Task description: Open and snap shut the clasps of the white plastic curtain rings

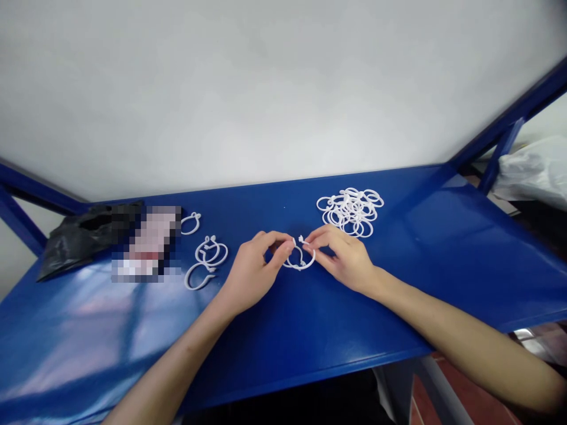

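Both my hands hold one white plastic ring (299,260) just above the blue metal shelf (434,260). My left hand (252,273) pinches the ring's left end between thumb and fingers. My right hand (343,257) pinches its right end, where a small clasp sticks up. The ring's two ends stand slightly apart at the top. A pile of several closed white rings (351,211) lies just beyond my right hand. To the left of my left hand lie a few opened white rings (208,260), with one more single ring (191,223) farther back.
A black plastic bag (80,236) lies at the shelf's far left beside a blurred-out patch. Blue frame bars (509,124) rise at the right, with a white bag (535,171) behind them. A white wall backs the shelf. The shelf's front edge runs under my forearms.
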The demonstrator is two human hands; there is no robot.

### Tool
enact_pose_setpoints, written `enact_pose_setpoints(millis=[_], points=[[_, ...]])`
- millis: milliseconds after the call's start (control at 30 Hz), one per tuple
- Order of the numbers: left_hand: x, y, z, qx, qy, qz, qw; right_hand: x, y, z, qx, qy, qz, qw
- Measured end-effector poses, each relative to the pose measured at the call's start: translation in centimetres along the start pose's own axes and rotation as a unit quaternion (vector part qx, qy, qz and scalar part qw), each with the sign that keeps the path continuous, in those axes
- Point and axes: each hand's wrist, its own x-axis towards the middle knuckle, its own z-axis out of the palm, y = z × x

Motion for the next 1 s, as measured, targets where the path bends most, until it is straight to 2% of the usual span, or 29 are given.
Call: enact_pose_setpoints(millis=[133, 267, 400, 500, 700, 1000], points=[[0.0, 0.1, 0.3, -0.147, -0.046, -0.085, 0.984, -0.1, 0.0, 0.0, -0.019, -0.013, -0.035, 0.999], [0.2, -0.1, 0.7, -0.237, -0.048, -0.11, 0.964, 0.1, -0.4, 0.0, -0.006, -0.021, -0.036, 0.999], [0.3, -0.3, 0.7, -0.261, 0.013, -0.102, 0.96, 0.3, -1.0, 0.0, 0.037, 0.016, 0.037, 0.998], [0.2, -0.3, 0.6, -0.269, 0.045, -0.091, 0.958, 0.2, -1.2, 0.2, 0.082, 0.01, 0.074, 0.994], [-0.1, -0.3, 1.2, -0.259, 0.046, -0.064, 0.963, -0.3, -1.2, 0.9, 0.1, -0.003, 0.08, 0.992], [-0.7, -0.7, 1.9, -0.222, 0.078, -0.005, 0.972, -0.2, -1.7, 0.3, 0.116, -0.023, 0.048, 0.992]])
